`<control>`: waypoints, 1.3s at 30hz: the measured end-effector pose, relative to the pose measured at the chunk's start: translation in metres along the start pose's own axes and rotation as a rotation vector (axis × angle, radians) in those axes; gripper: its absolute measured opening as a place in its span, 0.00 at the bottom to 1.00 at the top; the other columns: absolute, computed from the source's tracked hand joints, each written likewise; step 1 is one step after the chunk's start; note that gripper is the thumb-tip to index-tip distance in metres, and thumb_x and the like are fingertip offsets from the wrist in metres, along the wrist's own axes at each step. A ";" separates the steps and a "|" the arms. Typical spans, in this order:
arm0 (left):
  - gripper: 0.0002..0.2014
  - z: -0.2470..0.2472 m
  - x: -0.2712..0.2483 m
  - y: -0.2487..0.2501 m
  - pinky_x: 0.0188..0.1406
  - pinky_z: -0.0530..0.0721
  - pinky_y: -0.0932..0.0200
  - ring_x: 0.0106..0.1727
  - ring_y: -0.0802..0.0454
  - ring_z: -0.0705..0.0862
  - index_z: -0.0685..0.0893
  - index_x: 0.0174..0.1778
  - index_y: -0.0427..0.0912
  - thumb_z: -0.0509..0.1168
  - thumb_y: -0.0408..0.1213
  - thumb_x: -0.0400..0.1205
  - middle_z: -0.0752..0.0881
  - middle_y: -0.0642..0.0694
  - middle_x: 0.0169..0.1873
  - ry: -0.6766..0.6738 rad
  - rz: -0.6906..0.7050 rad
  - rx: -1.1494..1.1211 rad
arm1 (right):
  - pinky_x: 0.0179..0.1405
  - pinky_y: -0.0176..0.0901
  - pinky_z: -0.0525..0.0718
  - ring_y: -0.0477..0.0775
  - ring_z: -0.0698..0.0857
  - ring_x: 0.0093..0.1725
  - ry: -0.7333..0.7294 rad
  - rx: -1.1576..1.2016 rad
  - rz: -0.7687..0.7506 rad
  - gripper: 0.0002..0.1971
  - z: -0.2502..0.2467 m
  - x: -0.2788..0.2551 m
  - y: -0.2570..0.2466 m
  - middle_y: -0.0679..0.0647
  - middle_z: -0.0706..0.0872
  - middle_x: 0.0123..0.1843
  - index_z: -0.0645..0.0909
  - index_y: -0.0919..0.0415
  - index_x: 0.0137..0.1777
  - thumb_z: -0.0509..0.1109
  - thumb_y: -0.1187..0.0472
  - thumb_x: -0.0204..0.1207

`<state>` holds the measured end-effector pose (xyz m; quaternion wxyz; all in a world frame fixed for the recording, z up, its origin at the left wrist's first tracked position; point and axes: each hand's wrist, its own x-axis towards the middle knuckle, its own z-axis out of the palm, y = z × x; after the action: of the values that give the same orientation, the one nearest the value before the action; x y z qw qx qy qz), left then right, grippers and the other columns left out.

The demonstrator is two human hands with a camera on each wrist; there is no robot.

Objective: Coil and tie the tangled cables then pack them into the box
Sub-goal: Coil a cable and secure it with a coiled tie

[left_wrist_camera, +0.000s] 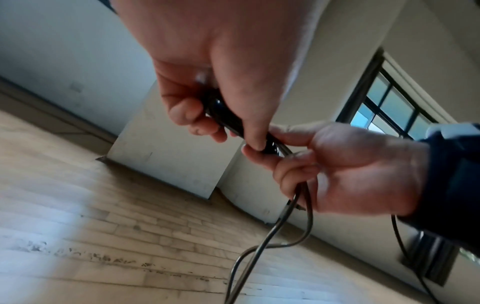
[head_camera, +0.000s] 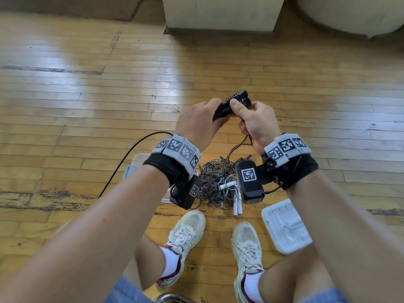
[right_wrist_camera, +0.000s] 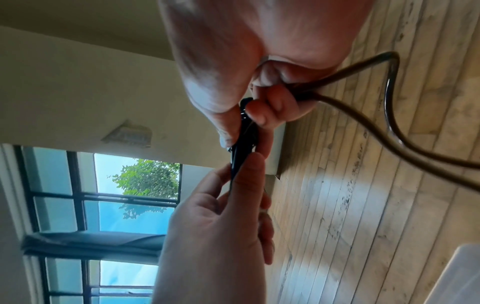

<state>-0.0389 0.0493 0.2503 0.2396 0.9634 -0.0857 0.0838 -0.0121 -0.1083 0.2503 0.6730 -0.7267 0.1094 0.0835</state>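
Above tangled cables (head_camera: 215, 182): left hand (head_camera: 196, 121), right hand (head_camera: 255, 121) fingers both clamp black cable bundle (head_camera: 231, 103) between them.

Both forearms reach out over the knees, wrists strapped with black bands and tagged camera mounts. The left hand (head_camera: 197, 119) and right hand (head_camera: 255, 121) meet knuckle to knuckle, raised above the feet. Left grip: fingers curled around the black cable ends (head_camera: 231, 102), thumb on top. Right grip: thumb and index finger pinch the same black bundle just beside the left thumb, other fingers curled round the trailing cords.
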 end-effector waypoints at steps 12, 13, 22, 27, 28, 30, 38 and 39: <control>0.15 0.004 0.004 -0.011 0.35 0.74 0.52 0.38 0.42 0.80 0.81 0.55 0.38 0.61 0.48 0.88 0.83 0.43 0.39 -0.011 -0.200 -0.091 | 0.26 0.33 0.69 0.44 0.72 0.27 -0.322 -0.054 0.007 0.09 0.001 -0.004 0.003 0.50 0.81 0.30 0.84 0.63 0.50 0.65 0.60 0.87; 0.15 0.004 0.004 -0.011 0.34 0.76 0.51 0.37 0.41 0.81 0.81 0.55 0.38 0.61 0.48 0.88 0.84 0.43 0.38 -0.005 -0.214 -0.135 | 0.28 0.34 0.69 0.46 0.72 0.29 -0.339 -0.017 0.007 0.08 0.002 -0.005 0.003 0.50 0.81 0.30 0.84 0.63 0.50 0.65 0.61 0.87; 0.15 -0.001 0.004 0.001 0.16 0.74 0.59 0.21 0.50 0.79 0.81 0.52 0.28 0.62 0.41 0.89 0.82 0.42 0.28 -0.065 -0.393 -0.803 | 0.28 0.38 0.68 0.48 0.71 0.29 -0.304 -0.003 -0.048 0.10 -0.004 -0.005 -0.003 0.55 0.82 0.33 0.85 0.68 0.52 0.68 0.60 0.85; 0.22 -0.008 0.001 0.009 0.14 0.71 0.62 0.21 0.51 0.76 0.79 0.57 0.21 0.60 0.44 0.90 0.82 0.42 0.28 -0.115 -0.467 -1.092 | 0.25 0.38 0.68 0.47 0.71 0.26 -0.176 -0.013 -0.098 0.13 -0.005 -0.003 -0.004 0.52 0.82 0.30 0.84 0.64 0.44 0.73 0.54 0.81; 0.23 -0.010 0.001 0.011 0.13 0.70 0.63 0.20 0.52 0.75 0.79 0.58 0.21 0.60 0.44 0.90 0.82 0.43 0.29 -0.139 -0.484 -1.159 | 0.24 0.37 0.69 0.46 0.72 0.25 -0.154 -0.010 -0.094 0.13 -0.005 -0.003 -0.003 0.52 0.82 0.30 0.83 0.64 0.46 0.74 0.52 0.80; 0.22 -0.014 0.001 0.013 0.13 0.69 0.65 0.20 0.55 0.73 0.80 0.56 0.26 0.58 0.46 0.91 0.80 0.45 0.28 -0.209 -0.524 -1.280 | 0.24 0.36 0.71 0.45 0.73 0.25 -0.137 0.038 -0.068 0.15 -0.004 -0.003 -0.004 0.51 0.86 0.34 0.81 0.65 0.53 0.75 0.52 0.80; 0.21 -0.018 0.004 0.011 0.21 0.75 0.63 0.23 0.54 0.75 0.86 0.53 0.35 0.59 0.51 0.89 0.82 0.47 0.28 -0.304 -0.551 -1.157 | 0.23 0.35 0.68 0.42 0.70 0.23 -0.143 0.215 -0.017 0.14 -0.010 -0.004 -0.007 0.57 0.85 0.40 0.78 0.64 0.61 0.75 0.60 0.79; 0.19 -0.015 0.006 0.008 0.22 0.76 0.62 0.24 0.54 0.76 0.87 0.52 0.36 0.61 0.50 0.89 0.84 0.47 0.30 -0.276 -0.532 -1.086 | 0.22 0.35 0.68 0.42 0.70 0.22 -0.110 0.201 -0.017 0.14 -0.009 -0.004 -0.006 0.57 0.86 0.40 0.77 0.64 0.60 0.76 0.60 0.79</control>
<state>-0.0370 0.0484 0.2684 0.6950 0.6943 0.0969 -0.1596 -0.0141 -0.1165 0.2580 0.7483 -0.6506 0.0738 0.1063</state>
